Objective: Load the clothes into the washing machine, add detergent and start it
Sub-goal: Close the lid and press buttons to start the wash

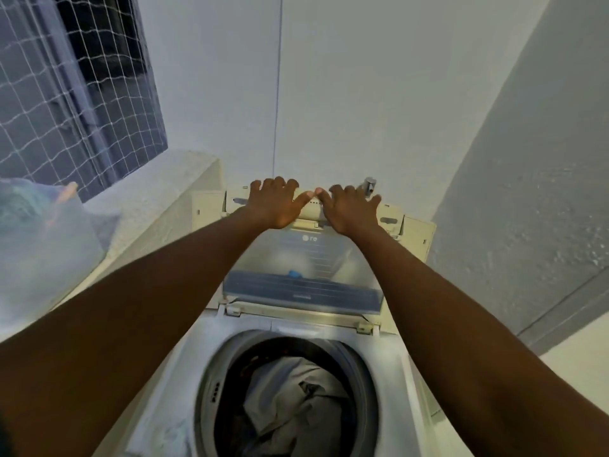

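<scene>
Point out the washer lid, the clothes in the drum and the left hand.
washer lid (303, 258), head view, its clear panel.
clothes (290, 400), head view, the grey cloth on top.
left hand (275, 202), head view, its back.

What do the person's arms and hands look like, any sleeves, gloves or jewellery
Both forearms are bare as far as the frame shows, with no sleeves in view. The left hand and right hand are ungloved, and no rings, watch or bracelets are visible.

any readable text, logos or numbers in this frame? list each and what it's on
"re", after a round logo mark: on the translucent washing machine lid, which stands raised; it reads as if mirrored or seen through the plastic.
Small print on the lid's dark lower band: too blurred to read.
No other text is legible.
</scene>
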